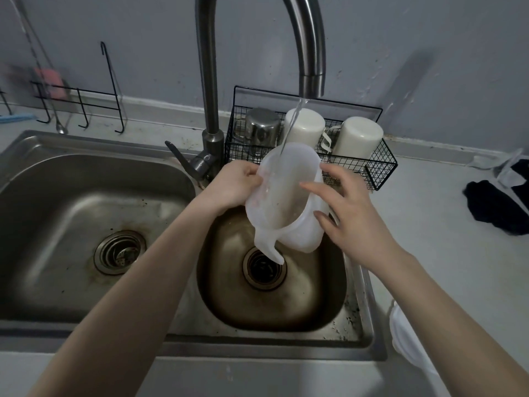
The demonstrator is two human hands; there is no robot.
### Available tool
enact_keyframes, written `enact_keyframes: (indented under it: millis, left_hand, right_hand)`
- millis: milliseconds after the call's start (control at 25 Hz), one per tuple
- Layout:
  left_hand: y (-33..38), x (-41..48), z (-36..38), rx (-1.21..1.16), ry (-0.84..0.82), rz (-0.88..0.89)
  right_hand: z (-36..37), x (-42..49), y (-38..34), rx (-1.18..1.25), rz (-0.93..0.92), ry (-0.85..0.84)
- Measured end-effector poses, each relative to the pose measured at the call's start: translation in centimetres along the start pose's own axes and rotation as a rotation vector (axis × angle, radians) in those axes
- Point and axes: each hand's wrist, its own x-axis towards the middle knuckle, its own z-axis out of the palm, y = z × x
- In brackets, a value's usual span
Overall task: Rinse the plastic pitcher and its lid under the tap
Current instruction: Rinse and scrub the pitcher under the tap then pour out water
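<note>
Pitcher (286, 196) tilted over small basin (329, 305), under tap (310, 53) stream | left hand (232, 187) fingers clamped on far rim | right hand (349, 207) fingers spread against its side, index inside rim

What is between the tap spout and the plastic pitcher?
In the head view, only a thin stream of water runs from the tap spout down into the open mouth of the plastic pitcher; nothing else is between them.
</note>
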Motion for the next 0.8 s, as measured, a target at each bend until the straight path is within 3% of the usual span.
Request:
enact_keyframes:
  millis: [360,560,640,680,760,800]
  left_hand:
    - [-0.2,0.4,-0.6,0.157,-0.078,0.112]
    - [-0.1,-0.3,0.3,0.306,0.1,0.257]
    - [0.0,-1.0,0.4,0.538,0.178,0.46]
    - [0.0,-1.2,0.5,0.698,0.135,0.617]
    - [0.1,-1.2,1.0,1.165,-0.156,0.847]
    - [0.3,-1.0,1.3,1.406,-0.319,0.85]
  right_hand:
    - [-1.1,2.1,0.4,-0.027,-0.224,-0.023]
    - [-0.6,1.3,0.8,0.043,-0.209,0.033]
    - [-0.4,1.3,1.2,0.059,-0.193,0.025]
    - [-0.4,1.5,1.3,0.064,-0.2,0.02]
    - [-0.2,1.7,1.4,0.065,-0.232,0.001]
    - [-0.3,1.9,1.4,0.059,-0.244,-0.016]
